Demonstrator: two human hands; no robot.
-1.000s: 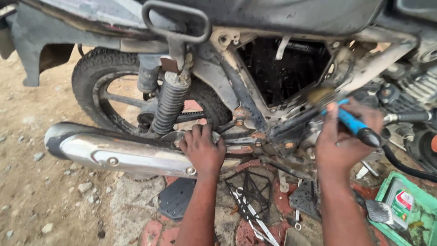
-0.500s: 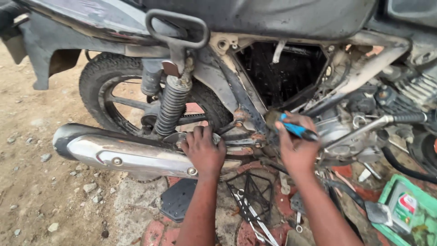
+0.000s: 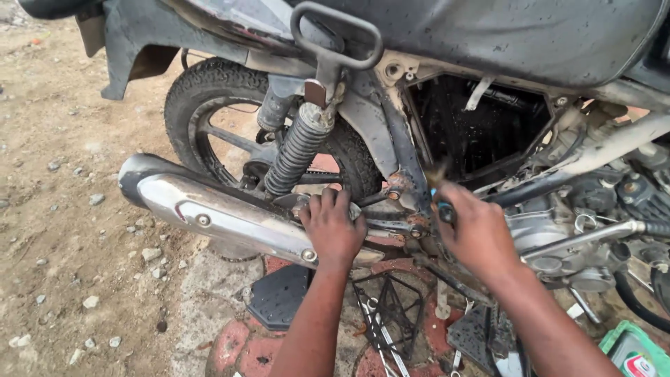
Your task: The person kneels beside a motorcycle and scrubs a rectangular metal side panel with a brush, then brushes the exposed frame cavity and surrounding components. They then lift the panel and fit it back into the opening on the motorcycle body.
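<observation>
Gripping a brush [image 3: 440, 183] (blue-handled), right hand [image 3: 478, 234] fisted; left hand [image 3: 333, 227] flat on exhaust [image 3: 216, 216].

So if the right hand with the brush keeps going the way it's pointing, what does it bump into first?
Probably the dark frame tube by the rusty bolt: the right hand aims the brush up there. Depth is hard to judge.

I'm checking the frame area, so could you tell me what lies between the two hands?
In the head view, the rusty frame joint sits between the left hand and the right hand.
</observation>
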